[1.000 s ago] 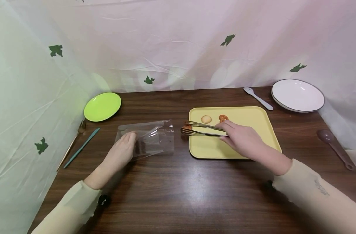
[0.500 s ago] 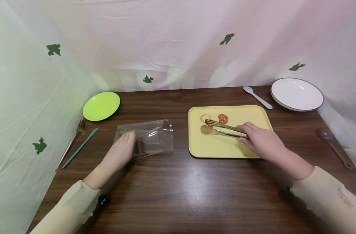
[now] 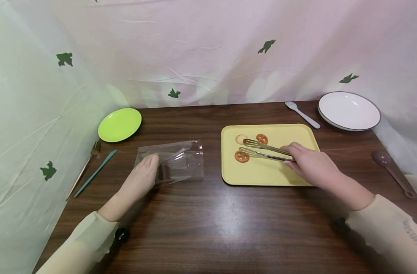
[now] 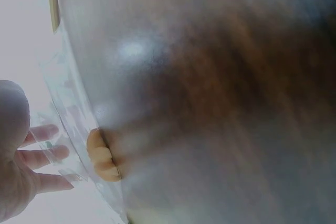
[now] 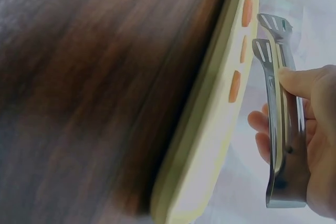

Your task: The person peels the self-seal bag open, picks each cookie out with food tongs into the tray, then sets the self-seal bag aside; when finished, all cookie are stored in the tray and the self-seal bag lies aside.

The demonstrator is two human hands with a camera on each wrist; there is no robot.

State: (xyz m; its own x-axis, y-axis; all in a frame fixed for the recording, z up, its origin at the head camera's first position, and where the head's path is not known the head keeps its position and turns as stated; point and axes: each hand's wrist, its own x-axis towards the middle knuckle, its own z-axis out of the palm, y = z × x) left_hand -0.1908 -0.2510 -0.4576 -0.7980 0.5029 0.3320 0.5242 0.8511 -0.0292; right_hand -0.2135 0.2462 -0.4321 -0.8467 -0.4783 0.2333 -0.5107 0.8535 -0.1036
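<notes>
Head cam first: looks like the tong work over the tray is the step in hand. The right hand (image 3: 309,163) is gripping metal tongs (image 3: 275,149), arms parted, tips over the left half of the yellow tray (image 3: 270,175). Three snacks sit there: a pale cookie (image 3: 240,139), a back pretzel (image 3: 262,139) to its right, and a front pretzel (image 3: 242,159) nearer the person, partly behind the lower tip. That forearm comes in from the lower right, so the tongs point left. Meanwhile the left hand (image 3: 143,173) has hold of a clear bag (image 3: 174,161) by its left end, over the worktop (image 3: 212,220) and apart from the tray.

Left wrist cam is pretty washed out. Some fingers (image 4: 52,182) show spread behind the film; exactly where they pinch the bag, can't tell.

Right wrist cam settles the height question: thumb on one side of the tongs, fingers at the other, and the tips hang above the tray, apparently clear of all three pieces. So a pickup from here would probably call for lining up on one piece, dropping the tips around it and squeezing.
</notes>
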